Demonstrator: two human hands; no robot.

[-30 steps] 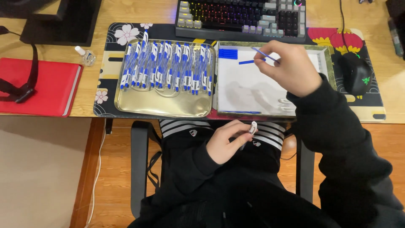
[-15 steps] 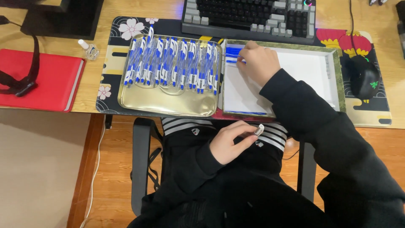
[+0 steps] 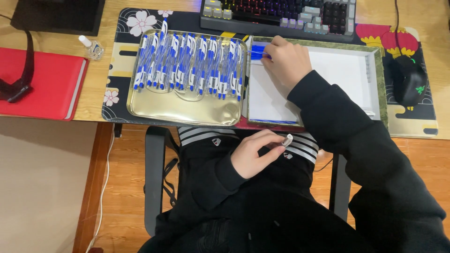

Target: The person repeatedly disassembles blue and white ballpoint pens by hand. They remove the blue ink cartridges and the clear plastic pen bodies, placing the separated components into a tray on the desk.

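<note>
My right hand (image 3: 287, 62) reaches into the far left corner of a white tray (image 3: 348, 70) with a green rim, its fingers closed on thin blue pen parts (image 3: 257, 54). My left hand (image 3: 255, 152) rests in my lap below the desk edge, pinching a small white pen piece (image 3: 287, 139) between thumb and fingers. To the left of the white tray stands a gold metal tray (image 3: 180, 111) holding a row of several blue and white pens (image 3: 190, 62).
A keyboard with lit keys (image 3: 281, 14) lies behind the trays. A black mouse (image 3: 408, 80) sits at the right. A red notebook (image 3: 44, 86) with a black strap and a small glass bottle (image 3: 91, 47) lie at the left. A dark monitor base (image 3: 58, 15) stands far left.
My right hand has moved left from the middle of the white tray to its far left corner. My left hand stays in my lap with the white piece.
</note>
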